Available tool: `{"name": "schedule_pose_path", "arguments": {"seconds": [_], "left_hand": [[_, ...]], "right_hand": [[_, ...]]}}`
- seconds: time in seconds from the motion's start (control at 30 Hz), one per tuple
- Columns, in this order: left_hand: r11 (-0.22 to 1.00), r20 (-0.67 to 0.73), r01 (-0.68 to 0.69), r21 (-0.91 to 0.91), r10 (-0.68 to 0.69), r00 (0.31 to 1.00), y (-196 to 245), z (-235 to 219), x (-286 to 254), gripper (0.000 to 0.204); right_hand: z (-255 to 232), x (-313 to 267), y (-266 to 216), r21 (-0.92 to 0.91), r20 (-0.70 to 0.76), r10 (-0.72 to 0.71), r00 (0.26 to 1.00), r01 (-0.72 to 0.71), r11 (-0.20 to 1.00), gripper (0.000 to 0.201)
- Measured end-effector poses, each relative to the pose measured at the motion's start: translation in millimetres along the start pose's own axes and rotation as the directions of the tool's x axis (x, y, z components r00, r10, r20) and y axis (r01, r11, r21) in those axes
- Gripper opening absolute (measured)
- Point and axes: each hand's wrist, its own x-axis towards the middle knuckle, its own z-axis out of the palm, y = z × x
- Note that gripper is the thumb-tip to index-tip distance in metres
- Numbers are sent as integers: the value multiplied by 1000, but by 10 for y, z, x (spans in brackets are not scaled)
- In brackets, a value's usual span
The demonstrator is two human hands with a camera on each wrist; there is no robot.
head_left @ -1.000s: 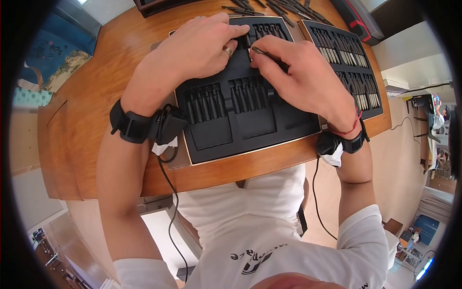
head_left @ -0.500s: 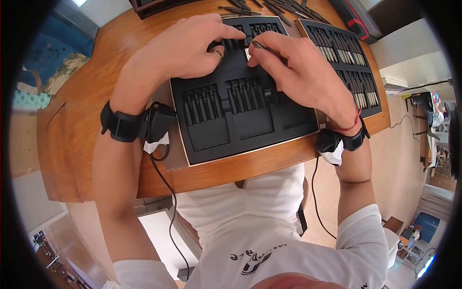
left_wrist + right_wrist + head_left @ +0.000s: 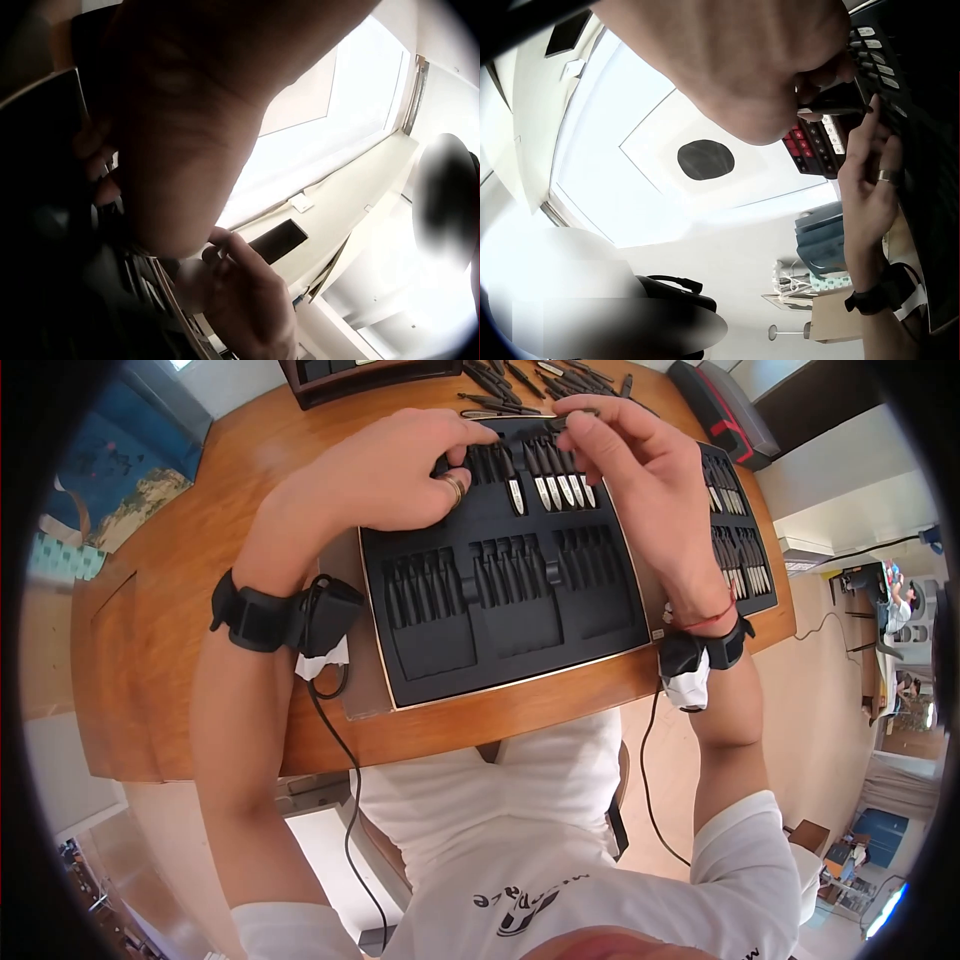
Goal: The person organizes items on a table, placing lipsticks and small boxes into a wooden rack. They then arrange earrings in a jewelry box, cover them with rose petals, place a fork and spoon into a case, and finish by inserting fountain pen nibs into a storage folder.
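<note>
A black moulded tray (image 3: pixel 440 645) lies on the wooden table, its slots in two rows. My right hand (image 3: pixel 640 465), over the tray's far right corner, pinches a slim dark tool (image 3: pixel 832 109) between thumb and fingers. My left hand (image 3: pixel 400 470) is at the far left part of the tray, index finger stretched out. That fingertip rests by a slim dark tool with a pale end (image 3: pixel 516 497) lying in a slot. Right of it, several similar pale-ended tools (image 3: pixel 565 492) sit side by side. The left wrist view is dark; the left palm (image 3: pixel 180 172) fills much of it.
A second tray (image 3: pixel 745 550) of similar tools stands to the right, partly behind my right arm. Loose dark tools (image 3: pixel 495 385) lie in a pile beyond the tray. A dark box with a red band (image 3: pixel 725 415) and a dark wooden case (image 3: pixel 365 380) stand at the back.
My right hand has lifted up and right, away from the slot beside my left index finger, uncovering the row of pale-ended tools. My left hand stays nearly in place.
</note>
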Motion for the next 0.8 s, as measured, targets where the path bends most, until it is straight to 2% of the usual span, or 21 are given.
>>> {"name": "schedule_pose_path", "arguments": {"seconds": [0.03,0.07,0.13,0.2,0.23,0.27,0.33,0.4,0.47,0.53,0.57,0.67,0.73,0.8], "left_hand": [[1000,-5,2,1,-2,1000,-14,-9,5,48],[996,12,52,-72,-52,999,-40,-22,18,49],[984,32,106,-142,-103,994,-48,-40,13,50],[977,-13,98,-188,-102,995,-16,-45,14,51],[977,-14,97,-188,-102,995,-23,-43,14,51],[978,-12,82,-194,-86,996,-38,-37,15,52],[978,-12,67,-199,-71,997,-88,-12,16,54],[987,-34,-28,-155,23,999,-145,26,14,57],[990,-30,-26,-141,22,999,-144,26,18,58],[992,-27,-24,-126,21,999,-136,24,22,59],[992,-22,-14,-127,11,1000,-128,17,18,60],[994,-19,-26,-110,24,1000,-161,43,19,61],[995,-19,-48,-91,47,999,-159,63,23,62],[994,-52,-75,-79,71,996,-139,69,22,61]], "right_hand": [[19,-15,-2,-53,17,-44,999,45,998,23],[37,-21,13,-103,37,-88,995,92,990,22],[43,-33,71,-159,70,-80,994,90,983,22],[50,-54,55,-432,170,-171,970,229,872,25],[64,-32,124,-445,183,-287,940,340,829,25],[54,-14,150,-445,183,-287,940,340,828,25],[38,9,171,-506,238,-383,893,450,736,25],[48,-7,139,-505,225,-344,912,411,759,25],[59,-29,96,-505,212,-304,929,370,780,24],[78,-41,69,-499,117,-264,957,287,817,23],[79,-36,73,-500,117,-264,957,287,817,23],[69,-31,85,-534,157,-309,938,344,772,22],[62,-44,68,-527,247,-250,936,346,776,22],[73,-65,38,-508,251,-226,941,327,797,22]]}}
